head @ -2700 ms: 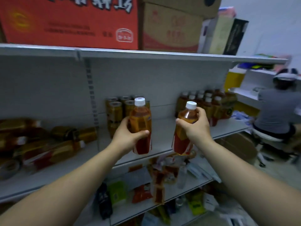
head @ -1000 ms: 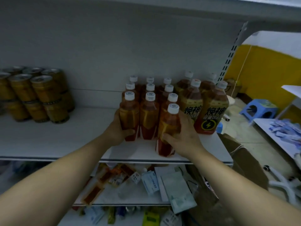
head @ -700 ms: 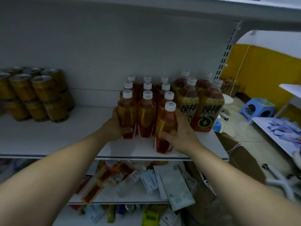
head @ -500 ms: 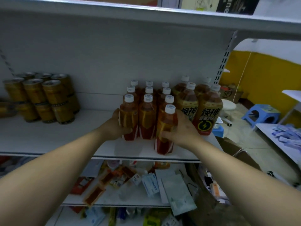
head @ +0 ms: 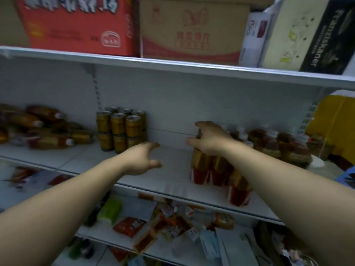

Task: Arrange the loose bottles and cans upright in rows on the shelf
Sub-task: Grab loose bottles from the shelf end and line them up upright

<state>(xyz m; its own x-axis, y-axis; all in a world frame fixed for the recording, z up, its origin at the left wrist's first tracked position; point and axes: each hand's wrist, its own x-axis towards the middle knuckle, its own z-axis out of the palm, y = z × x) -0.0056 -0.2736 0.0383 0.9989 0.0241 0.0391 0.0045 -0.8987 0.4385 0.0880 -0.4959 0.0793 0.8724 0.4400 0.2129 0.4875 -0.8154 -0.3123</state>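
- The shelf point(head: 169, 181) is seen to carry three groups; upright bottles point(head: 209, 169) stand in rows at the right, stacked cans point(head: 119, 129) stand near the middle against the back panel, and loose bottles point(head: 50, 141) lie on their sides in a heap at the far left.
- The right hand point(head: 209, 139) is laid over the tops of the front-left bottles of the upright group, fingers curved and spread rather than closed round any one neck; whether a bottle is actually gripped cannot be told through the blur; the hand is judged to be placed there to steady the row or square it up.
- The left hand point(head: 142, 158) is held empty above the bare stretch of shelf between the cans and the upright bottles, fingers and thumb parted; it is pointed leftward, so a reach toward the lying bottles is judged likely.
- The upright rows are packed touching one another, presumably so that none is tipped and space is saved.
- The task is judged part done; the heap at the left is not yet stood up.
- Care would be called for in lifting from that heap, since bottles resting on one another could be set rolling toward the shelf edge.
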